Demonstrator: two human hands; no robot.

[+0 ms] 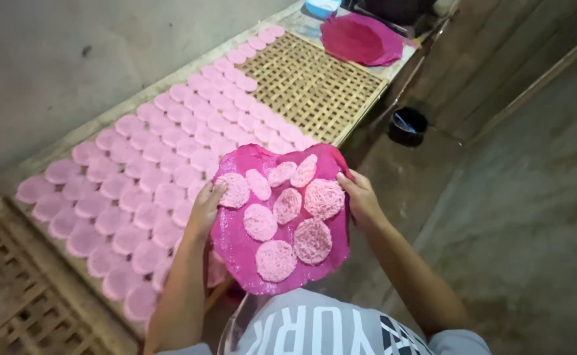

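Observation:
A floppy magenta sheet point(239, 243) is held flat in front of me, carrying several round pink lacy discs point(324, 198). My left hand point(204, 209) grips its left edge, thumb on top beside one disc. My right hand point(360, 197) grips its right edge. The sheet hovers over the near right corner of a long woven bamboo tray point(314, 85). Rows of pale pink discs point(170, 158) lie on the tray's left and middle part.
A second magenta sheet point(362, 38) lies at the tray's far end beside a blue container point(321, 6). A black bucket point(408, 125) stands on the concrete floor to the right. A wall runs along the left; another bamboo rack point(12, 302) sits at lower left.

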